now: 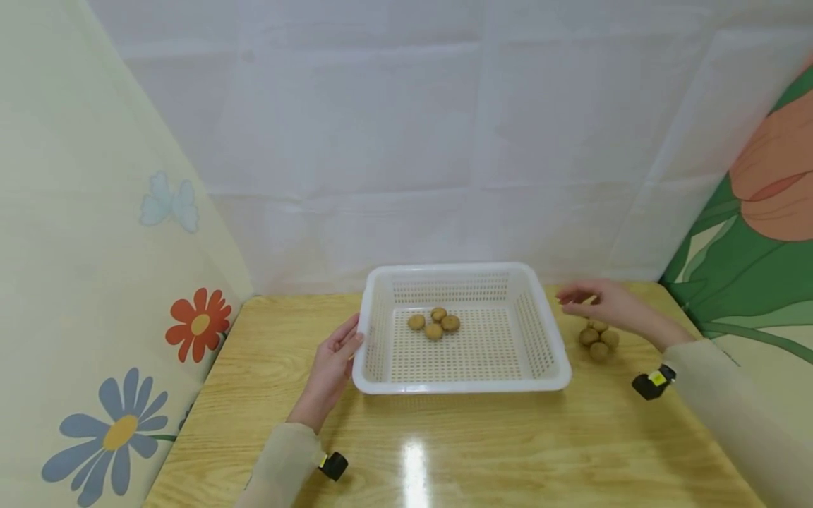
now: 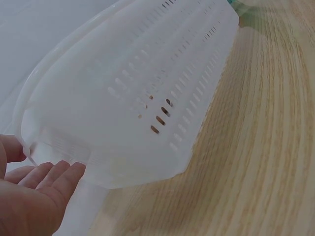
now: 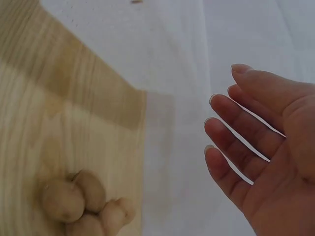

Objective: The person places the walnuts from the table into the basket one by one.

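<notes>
A white plastic basket (image 1: 460,386) with slotted walls stands on the table. My left hand (image 1: 332,363) holds its left rim, the thumb (image 2: 14,148) over the lip and the fingers against the outer wall below. Several small, round, tan-brown potatoes (image 1: 434,331) lie together on the basket's floor, left of its middle. To the right of the basket is a second cluster of similar potatoes (image 3: 63,200) on the wood. Over the far side of that cluster hovers my right hand (image 1: 606,303), empty, with fingers apart and gently bent; it partly covers the cluster in the head view.
The light wood table (image 1: 495,451) runs back to a white sheet (image 1: 356,141). A flower-printed panel (image 1: 114,247) borders the left side, and another printed panel (image 1: 762,247) the right. Each sleeve has a small black device (image 1: 653,383) at the wrist.
</notes>
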Tool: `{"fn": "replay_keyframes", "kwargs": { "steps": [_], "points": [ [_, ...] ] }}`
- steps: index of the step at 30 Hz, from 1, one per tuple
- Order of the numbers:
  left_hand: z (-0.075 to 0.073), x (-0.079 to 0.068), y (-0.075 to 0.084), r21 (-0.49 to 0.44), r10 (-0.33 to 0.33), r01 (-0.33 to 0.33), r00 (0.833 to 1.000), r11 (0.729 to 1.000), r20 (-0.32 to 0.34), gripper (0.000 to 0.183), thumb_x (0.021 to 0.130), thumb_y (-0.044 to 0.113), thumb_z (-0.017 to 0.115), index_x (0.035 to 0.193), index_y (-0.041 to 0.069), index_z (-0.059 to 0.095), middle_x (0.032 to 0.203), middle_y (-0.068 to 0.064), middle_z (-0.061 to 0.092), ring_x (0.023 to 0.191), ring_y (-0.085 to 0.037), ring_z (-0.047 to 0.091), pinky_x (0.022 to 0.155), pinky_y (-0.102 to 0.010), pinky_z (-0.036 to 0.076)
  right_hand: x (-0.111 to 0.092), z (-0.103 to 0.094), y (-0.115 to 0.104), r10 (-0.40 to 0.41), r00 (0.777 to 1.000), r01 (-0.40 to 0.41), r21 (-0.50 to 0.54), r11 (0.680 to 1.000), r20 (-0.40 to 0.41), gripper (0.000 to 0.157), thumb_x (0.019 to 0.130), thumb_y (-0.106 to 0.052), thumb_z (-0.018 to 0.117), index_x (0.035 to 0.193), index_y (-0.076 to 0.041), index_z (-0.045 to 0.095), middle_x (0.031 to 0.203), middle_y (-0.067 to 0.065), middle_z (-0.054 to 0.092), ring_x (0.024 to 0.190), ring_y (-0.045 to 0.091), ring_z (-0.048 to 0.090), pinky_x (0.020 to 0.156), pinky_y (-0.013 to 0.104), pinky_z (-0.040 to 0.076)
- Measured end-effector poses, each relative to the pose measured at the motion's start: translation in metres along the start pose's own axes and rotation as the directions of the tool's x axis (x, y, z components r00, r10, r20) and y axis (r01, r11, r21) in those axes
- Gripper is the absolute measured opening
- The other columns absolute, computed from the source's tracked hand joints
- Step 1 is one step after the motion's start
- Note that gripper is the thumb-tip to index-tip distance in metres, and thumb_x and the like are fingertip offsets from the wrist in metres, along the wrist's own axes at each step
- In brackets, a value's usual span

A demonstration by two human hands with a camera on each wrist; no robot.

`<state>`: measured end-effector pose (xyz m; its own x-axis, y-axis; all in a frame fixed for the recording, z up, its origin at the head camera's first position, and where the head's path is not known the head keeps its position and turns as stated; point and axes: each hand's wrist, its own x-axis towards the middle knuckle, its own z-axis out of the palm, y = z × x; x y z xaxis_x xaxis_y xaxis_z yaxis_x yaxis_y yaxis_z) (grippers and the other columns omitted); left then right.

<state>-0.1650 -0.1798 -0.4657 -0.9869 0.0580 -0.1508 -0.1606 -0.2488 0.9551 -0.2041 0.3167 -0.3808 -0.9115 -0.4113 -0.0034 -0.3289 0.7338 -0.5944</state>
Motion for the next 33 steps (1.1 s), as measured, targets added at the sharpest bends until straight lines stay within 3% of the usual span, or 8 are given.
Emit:
{"fn": "replay_keyframes", "kwargs": {
  "steps": [5, 11, 21, 28, 33],
  "points": [
    [0.001, 0.000, 0.001, -0.004, 0.001, -0.001, 1.000, 1.000, -0.002, 0.051, 0.110, 0.007, 0.050, 0.159, 0.002, 0.037, 0.163, -0.016, 0.042, 0.121, -0.002, 0.063, 0.102, -0.028, 0.055, -0.021, -0.004, 0.025, 0.034, 0.999, -0.034, 0.016, 0.999, -0.005, 0.031, 0.104, -0.019, 0.067, 0.128, -0.001, 0.070, 0.115, 0.011, 0.075, 0.101, 0.018, 0.066, 0.081, 0.030, 0.057],
    [0.001, 0.000, 0.001, 0.005, 0.002, -0.002, 1.000, 1.000, 0.008, 0.051, 0.110, 0.007, 0.050, 0.160, 0.003, 0.037, 0.162, -0.016, 0.042, 0.123, -0.005, 0.063, 0.102, -0.029, 0.055, -0.040, -0.002, 0.057, 0.079, 0.997, -0.078, 0.005, 0.997, -0.028, 0.031, 0.103, -0.017, 0.068, 0.127, 0.001, 0.070, 0.122, 0.020, 0.072, 0.101, 0.017, 0.065, 0.080, 0.032, 0.057],
    [0.001, 0.001, 0.000, -0.011, -0.002, 0.002, 1.000, 1.000, 0.002, 0.051, 0.110, 0.006, 0.049, 0.160, 0.002, 0.037, 0.163, -0.016, 0.042, 0.120, -0.003, 0.064, 0.102, -0.029, 0.055, -0.064, 0.007, 0.109, 0.159, 0.987, -0.159, 0.020, 0.987, -0.008, 0.044, 0.103, -0.023, 0.068, 0.137, 0.005, 0.063, 0.135, 0.030, 0.063, 0.102, 0.022, 0.065, 0.075, 0.033, 0.057],
    [-0.001, 0.001, -0.001, 0.009, -0.002, 0.002, 1.000, 1.000, 0.014, 0.051, 0.110, 0.007, 0.049, 0.160, 0.003, 0.037, 0.163, -0.015, 0.042, 0.123, -0.003, 0.062, 0.103, -0.030, 0.055, -0.067, 0.021, 0.124, 0.159, 0.987, -0.158, 0.077, 0.984, -0.007, 0.045, 0.100, -0.016, 0.071, 0.136, 0.009, 0.061, 0.131, 0.032, 0.064, 0.095, 0.002, 0.061, 0.071, 0.027, 0.057],
    [-0.001, 0.000, -0.001, 0.014, 0.003, -0.003, 1.000, 1.000, 0.011, 0.051, 0.110, 0.007, 0.049, 0.160, 0.003, 0.038, 0.163, -0.015, 0.042, 0.122, -0.003, 0.063, 0.102, -0.029, 0.055, -0.067, 0.026, 0.124, 0.160, 0.987, -0.159, 0.087, 0.983, -0.015, 0.045, 0.098, -0.012, 0.072, 0.134, 0.012, 0.059, 0.128, 0.033, 0.064, 0.095, 0.005, 0.061, 0.069, 0.026, 0.056]
  ]
}}
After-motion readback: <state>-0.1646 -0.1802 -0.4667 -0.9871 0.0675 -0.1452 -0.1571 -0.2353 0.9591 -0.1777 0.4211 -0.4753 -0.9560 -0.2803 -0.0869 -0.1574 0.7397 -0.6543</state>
